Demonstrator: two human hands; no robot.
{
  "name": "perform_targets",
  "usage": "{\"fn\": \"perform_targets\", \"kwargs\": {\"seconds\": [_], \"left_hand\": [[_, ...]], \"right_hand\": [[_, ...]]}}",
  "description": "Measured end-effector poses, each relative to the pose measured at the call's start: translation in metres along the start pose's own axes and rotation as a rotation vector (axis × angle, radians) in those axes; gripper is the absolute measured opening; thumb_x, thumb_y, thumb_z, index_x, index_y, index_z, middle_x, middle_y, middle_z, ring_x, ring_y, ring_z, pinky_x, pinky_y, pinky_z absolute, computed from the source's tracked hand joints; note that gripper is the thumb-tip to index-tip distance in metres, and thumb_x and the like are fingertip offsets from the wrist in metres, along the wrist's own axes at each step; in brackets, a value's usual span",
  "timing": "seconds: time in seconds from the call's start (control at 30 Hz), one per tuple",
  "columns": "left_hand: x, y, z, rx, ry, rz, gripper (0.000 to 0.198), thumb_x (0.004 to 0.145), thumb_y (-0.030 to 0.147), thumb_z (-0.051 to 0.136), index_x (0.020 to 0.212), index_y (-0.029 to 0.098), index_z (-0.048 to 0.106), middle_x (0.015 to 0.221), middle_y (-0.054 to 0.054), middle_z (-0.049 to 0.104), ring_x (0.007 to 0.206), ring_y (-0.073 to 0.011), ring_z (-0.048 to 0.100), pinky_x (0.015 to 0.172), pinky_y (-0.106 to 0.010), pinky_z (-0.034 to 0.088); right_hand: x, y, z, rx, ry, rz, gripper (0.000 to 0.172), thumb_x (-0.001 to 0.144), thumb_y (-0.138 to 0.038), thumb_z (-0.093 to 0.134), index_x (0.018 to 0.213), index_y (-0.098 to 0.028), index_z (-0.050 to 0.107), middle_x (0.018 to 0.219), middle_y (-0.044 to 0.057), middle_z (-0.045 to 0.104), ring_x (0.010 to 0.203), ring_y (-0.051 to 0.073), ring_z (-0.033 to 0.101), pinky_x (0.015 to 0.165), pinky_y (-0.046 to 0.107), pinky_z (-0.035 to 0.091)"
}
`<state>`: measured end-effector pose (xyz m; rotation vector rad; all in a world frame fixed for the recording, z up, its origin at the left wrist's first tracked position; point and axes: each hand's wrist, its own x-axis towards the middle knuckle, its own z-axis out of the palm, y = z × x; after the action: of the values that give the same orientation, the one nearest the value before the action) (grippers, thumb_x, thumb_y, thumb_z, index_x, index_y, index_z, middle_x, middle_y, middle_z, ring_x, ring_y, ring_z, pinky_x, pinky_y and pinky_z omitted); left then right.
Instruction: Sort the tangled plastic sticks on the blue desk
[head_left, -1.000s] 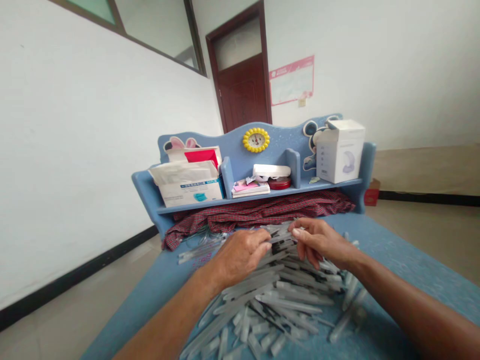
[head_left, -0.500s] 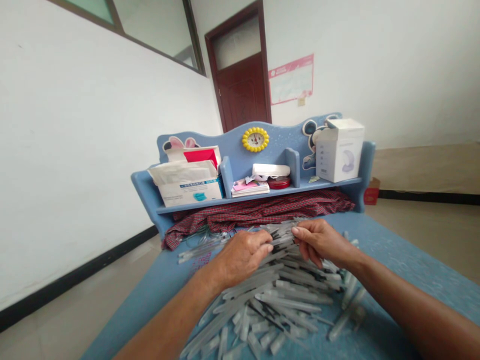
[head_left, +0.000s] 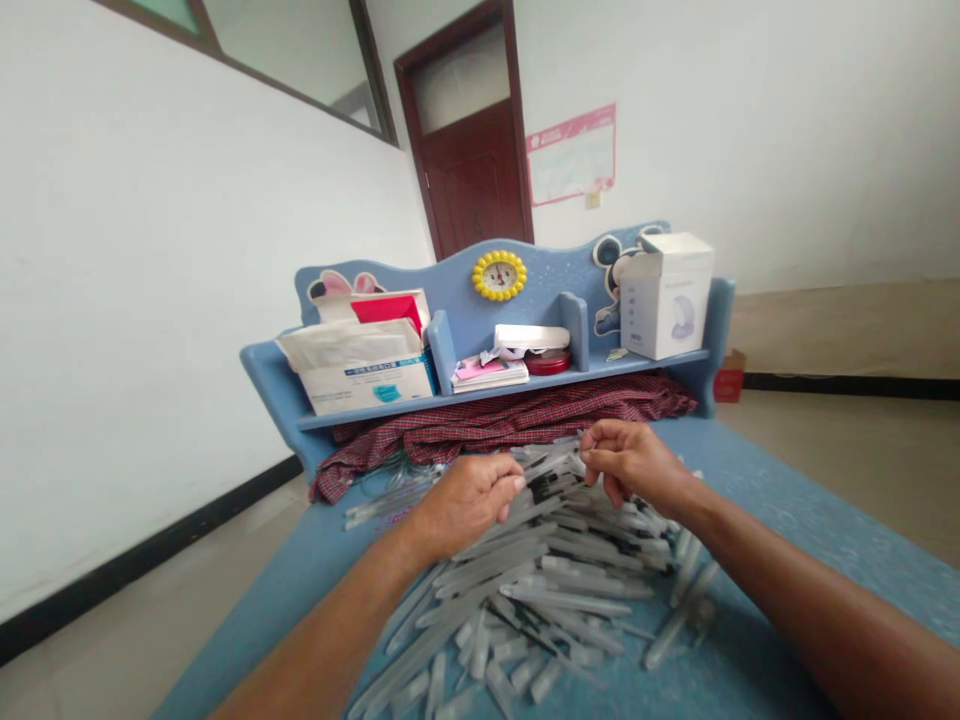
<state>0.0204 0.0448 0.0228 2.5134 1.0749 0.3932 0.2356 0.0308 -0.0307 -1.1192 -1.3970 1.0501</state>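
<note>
Mask carton (head_left: 367, 388): far left on the blue shelf (head_left: 442, 350), no hand on it.
Small bunch of tubes (head_left: 390, 503): clear and slim, on the blue surface (head_left: 795, 530), just left of our left hand (head_left: 466, 507).
Left hand: curled over the left side of the tube pile (head_left: 566, 600), thumb and fingers close to each other; honestly we can't tell if there's a tube in there.
Checked cloth (head_left: 510, 415): bunched under the shelf, right behind the pile.
Pile: mid-surface, between and below both hands, pen-like barrels plus what look like short caps. We'd guess light, stiff plastic, kinda slick, so they'd slide or roll off each other, and thin walls might crack if squeezed hard. We'd pinch mid-barrel, thumb against fingertip.
Right hand (head_left: 636, 462): at the pile's far side, thumb and index tips nearly meeting; too blurry for us to say what's between.
Stray tubes (head_left: 679, 620): off the pile's right edge, easy ones to grab.
</note>
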Motion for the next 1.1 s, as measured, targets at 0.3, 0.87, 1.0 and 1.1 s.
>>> {"fn": "perform_targets", "kwargs": {"seconds": [0.3,0.87,1.0,1.1], "left_hand": [[0.002,-0.002,0.001,0.039,-0.011,-0.008,0.024,0.082,0.028,0.039,0.072,0.017,0.058,0.056,0.004,0.057,0.056,-0.0117,0.052,0.056,-0.021,0.033],[0.002,0.000,0.006,0.035,-0.052,-0.009,0.025,0.081,0.028,0.038,0.074,0.018,0.059,0.057,0.003,0.058,0.058,-0.0125,0.054,0.056,-0.022,0.034],[0.002,0.005,0.007,0.032,-0.046,-0.009,0.026,0.081,0.029,0.038,0.074,0.018,0.060,0.057,0.003,0.058,0.059,-0.0129,0.054,0.057,-0.022,0.035],[0.002,0.006,0.010,0.022,-0.044,-0.007,0.026,0.081,0.031,0.039,0.073,0.017,0.060,0.057,0.003,0.057,0.059,-0.0129,0.054,0.056,-0.022,0.035]], "right_hand": [[0.014,0.022,-0.015,-0.351,0.107,0.044,0.012,0.071,-0.026,0.054,0.066,-0.016,0.056,0.036,-0.006,0.049,0.026,0.005,0.034,0.030,0.018,0.024],[0.006,0.014,-0.009,-0.264,-0.026,-0.001,0.035,0.080,-0.046,0.046,0.064,-0.016,0.051,0.038,-0.006,0.048,0.025,0.004,0.032,0.026,0.015,0.019],[-0.001,0.007,0.000,-0.183,-0.149,-0.023,0.038,0.079,-0.049,0.048,0.058,-0.017,0.046,0.038,-0.006,0.049,0.024,0.004,0.032,0.025,0.015,0.019],[-0.004,0.005,0.004,-0.109,-0.189,-0.002,0.037,0.075,-0.048,0.053,0.057,-0.017,0.043,0.040,-0.005,0.053,0.024,0.004,0.036,0.025,0.015,0.019]]}}
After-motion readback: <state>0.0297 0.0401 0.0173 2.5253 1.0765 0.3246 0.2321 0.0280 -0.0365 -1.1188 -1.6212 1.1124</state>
